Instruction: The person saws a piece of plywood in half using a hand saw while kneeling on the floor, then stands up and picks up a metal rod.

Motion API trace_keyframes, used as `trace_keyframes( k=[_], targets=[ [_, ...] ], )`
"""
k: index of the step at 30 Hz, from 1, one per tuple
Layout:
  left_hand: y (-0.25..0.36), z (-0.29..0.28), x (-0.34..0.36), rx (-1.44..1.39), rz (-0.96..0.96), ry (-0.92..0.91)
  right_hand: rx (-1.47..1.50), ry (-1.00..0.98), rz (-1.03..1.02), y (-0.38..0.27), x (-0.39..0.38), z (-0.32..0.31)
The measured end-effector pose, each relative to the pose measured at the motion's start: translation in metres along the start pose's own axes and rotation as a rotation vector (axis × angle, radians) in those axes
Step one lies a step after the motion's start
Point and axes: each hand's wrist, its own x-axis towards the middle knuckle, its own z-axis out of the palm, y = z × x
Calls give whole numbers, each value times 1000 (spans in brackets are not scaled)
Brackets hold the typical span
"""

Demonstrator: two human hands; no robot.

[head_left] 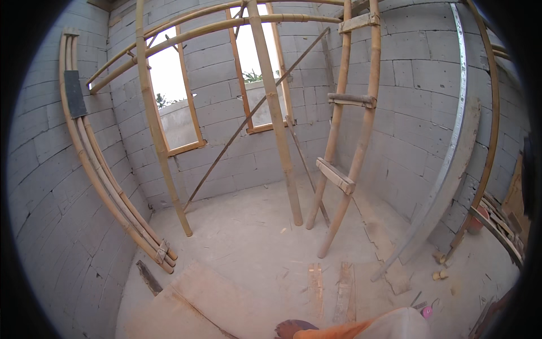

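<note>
Neither of my hands can be made out. At the lower edge, orange cloth (339, 330) and pale grey cloth (403, 324) show, with a dark brown rounded shape (296, 326) at their left end; I cannot tell what body part it is. Beyond them on the dusty floor lie two narrow wooden boards (344, 294). A small pink round object (427, 312) rests to the right of the grey cloth. Farther off, a bamboo ladder (336, 176) with wooden rungs leans upright, beside a bamboo scaffold pole (274, 113).
Another scaffold pole (155, 124) stands left, under horizontal bamboo (217, 26). Tied bamboo lengths (99, 158) lean on the left block wall (51, 186). A long metal strip (460, 79) leans right, near stacked wood scraps (499, 223). Two window frames (186, 149) open the far wall.
</note>
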Motion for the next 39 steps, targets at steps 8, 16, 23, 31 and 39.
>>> trace_keyframes(
  k=[8, 16, 23, 31, 39],
  targets=[
    [-12, -111, -1, 257, 141, -77, 137, 130, -30, -43, -77, -34],
    [21, -137, 21, 457, 249, -136, 302, 288, -31, -58, -106, -36],
    [70, -81, 47, 457, 411, -292, 342, 485, 32, -37, -152, -44],
    [114, -45, 25, 422, 457, -517, 461, 792, 79, -15, -261, -71],
    [175, -165, -66, 480, 197, -884, 537, 280, 481, -20, -396, -174]
  ],
)
